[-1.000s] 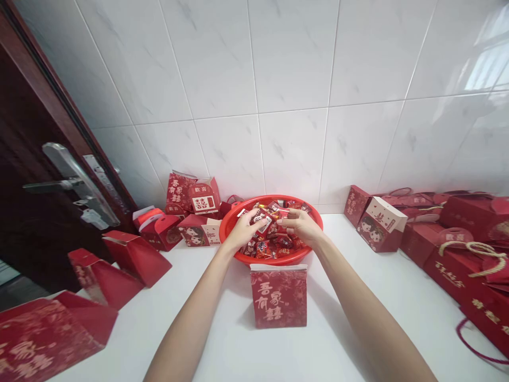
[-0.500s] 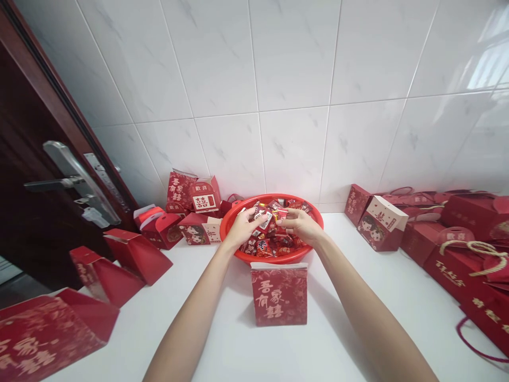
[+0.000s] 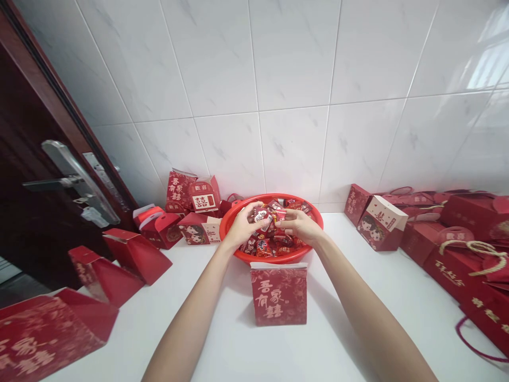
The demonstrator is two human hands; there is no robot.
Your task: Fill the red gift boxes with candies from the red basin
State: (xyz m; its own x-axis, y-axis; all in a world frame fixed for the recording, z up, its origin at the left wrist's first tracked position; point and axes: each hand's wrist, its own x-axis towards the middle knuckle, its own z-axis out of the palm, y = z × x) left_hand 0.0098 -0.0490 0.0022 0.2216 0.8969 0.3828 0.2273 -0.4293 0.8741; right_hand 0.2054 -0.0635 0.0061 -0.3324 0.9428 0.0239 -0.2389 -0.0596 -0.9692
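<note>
A red plastic basket (image 3: 274,260) filled with wrapped candies (image 3: 284,242) stands against the wall in front of me. Over its left side, my left hand (image 3: 244,227) grips a red-wrapped candy (image 3: 261,216) with a white patch between thumb and fingers. My right hand (image 3: 301,225) is over the basket's right side, its fingers closed on a small red and pink wrapped candy (image 3: 280,215). Directly before the basket, a red gift box (image 3: 279,296) with pale Chinese lettering stands upright between my forearms.
Several red gift boxes (image 3: 137,257) line the left side of the white table (image 3: 238,355), near a dark door with a metal handle (image 3: 75,175). More boxes (image 3: 379,225) and red bags with rope handles (image 3: 469,265) fill the right. A tiled wall (image 3: 294,154) rises behind.
The candy in my left hand has turned slightly, showing a different side of its wrapper. My left fingers have shifted a little; my right hand stays nearly in place.
</note>
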